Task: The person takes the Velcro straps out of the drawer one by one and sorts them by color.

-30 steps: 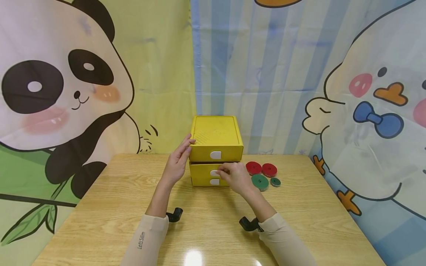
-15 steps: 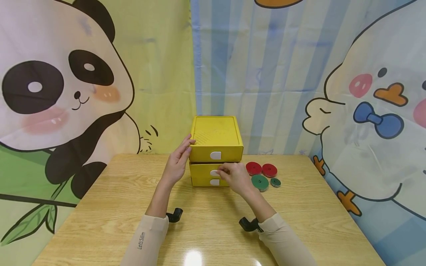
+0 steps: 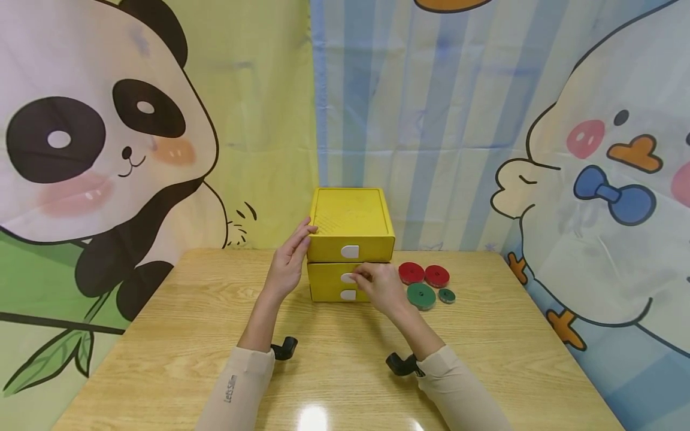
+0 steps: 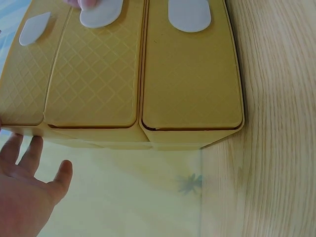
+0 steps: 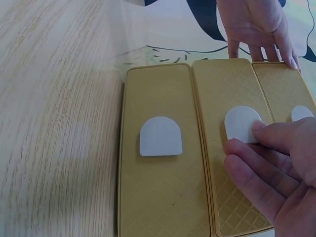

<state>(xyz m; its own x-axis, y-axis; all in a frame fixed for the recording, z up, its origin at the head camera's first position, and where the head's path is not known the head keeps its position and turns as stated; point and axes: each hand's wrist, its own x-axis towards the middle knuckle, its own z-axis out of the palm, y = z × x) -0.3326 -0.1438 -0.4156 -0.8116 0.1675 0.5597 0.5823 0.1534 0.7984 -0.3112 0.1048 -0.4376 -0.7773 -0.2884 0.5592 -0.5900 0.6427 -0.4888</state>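
Observation:
A yellow chest of drawers (image 3: 353,212) stands near the table's back edge, with three drawer fronts that each bear a white tab handle. My right hand (image 3: 384,287) pinches the handle (image 5: 242,123) of the middle drawer (image 4: 94,74) between thumb and fingers. That drawer's front sits nearly level with the bottom drawer (image 5: 163,192). Against the left side of the top drawer (image 3: 329,248) rest the fairly straight fingers of my left hand (image 3: 286,266), fingertips at its upper edge. The right wrist view shows both hands at the chest; the drawers' insides are hidden.
To the right of the chest lie two red discs (image 3: 411,273), a larger green disc (image 3: 421,296) and a small green disc (image 3: 446,295). The wooden table (image 3: 334,383) extends toward me. Patterned cloth (image 3: 269,120) hangs behind.
The middle drawer has slid slightly inward, closing the dark gap above its front. My right hand keeps its pinch on the handle, and my left hand stays by the top drawer.

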